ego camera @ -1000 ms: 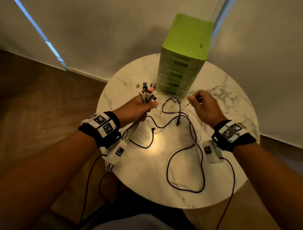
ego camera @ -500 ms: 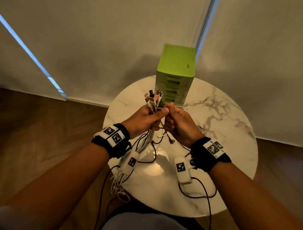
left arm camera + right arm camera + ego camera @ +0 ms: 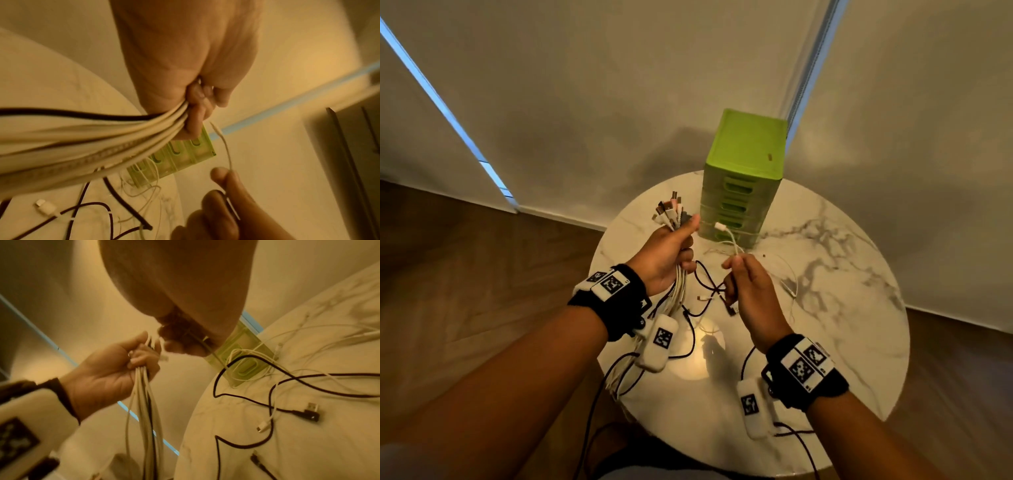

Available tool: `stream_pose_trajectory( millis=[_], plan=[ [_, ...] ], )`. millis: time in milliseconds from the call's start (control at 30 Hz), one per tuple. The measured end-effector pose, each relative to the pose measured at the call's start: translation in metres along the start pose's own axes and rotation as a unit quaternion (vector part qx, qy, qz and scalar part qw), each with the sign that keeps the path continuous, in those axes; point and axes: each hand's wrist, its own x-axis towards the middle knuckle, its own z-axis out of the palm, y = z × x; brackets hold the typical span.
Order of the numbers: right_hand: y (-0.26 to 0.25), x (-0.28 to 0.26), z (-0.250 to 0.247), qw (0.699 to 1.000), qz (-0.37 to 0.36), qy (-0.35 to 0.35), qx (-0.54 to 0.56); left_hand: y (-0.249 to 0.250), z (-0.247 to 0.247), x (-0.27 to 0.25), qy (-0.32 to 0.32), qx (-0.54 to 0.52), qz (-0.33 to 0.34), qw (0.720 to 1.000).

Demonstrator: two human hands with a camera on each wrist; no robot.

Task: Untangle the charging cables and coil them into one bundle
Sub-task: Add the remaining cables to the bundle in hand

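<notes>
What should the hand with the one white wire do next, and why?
Probably carry that thin white cable over to the bundle gripped in the left hand and tuck its plug in with the others. The right hand pinches it just beside the bundle, while black cables lie loose on the table.

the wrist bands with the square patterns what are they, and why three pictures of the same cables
No robot here: a person is sorting charging cables with bare hands. The black bands carry printed markers and a small camera under each wrist. The big picture comes from a camera on the person's head; the other two look along each hand.

The left hand grips a bundle of cables, plugs sticking up above the fist. The right hand pinches one thin white cable, its plug raised towards the bundle.

On the round marble table stand a green drawer box and more loose cables, among them a black cable and white ones not yet gathered.
</notes>
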Motion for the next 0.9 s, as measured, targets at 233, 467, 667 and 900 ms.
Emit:
stream_pose_trajectory(
  millis=[233,467,667,900],
  plan=[
    [-0.016,0.013,0.001,0.992,-0.083,-0.006,-0.099,-0.008,0.016,-0.012,-0.049,-0.005,-0.007,0.999],
    [-0.014,0.018,-0.001,0.939,-0.163,-0.097,-0.287,-0.022,0.032,0.000,0.006,0.063,-0.017,0.998],
    [0.000,0.025,-0.013,0.948,-0.130,-0.101,-0.271,-0.014,0.028,0.004,0.050,0.092,0.026,0.994],
    [0.052,0.024,-0.023,0.948,-0.099,-0.169,-0.249,0.021,0.014,0.004,0.020,-0.016,0.036,0.999]
  ],
)
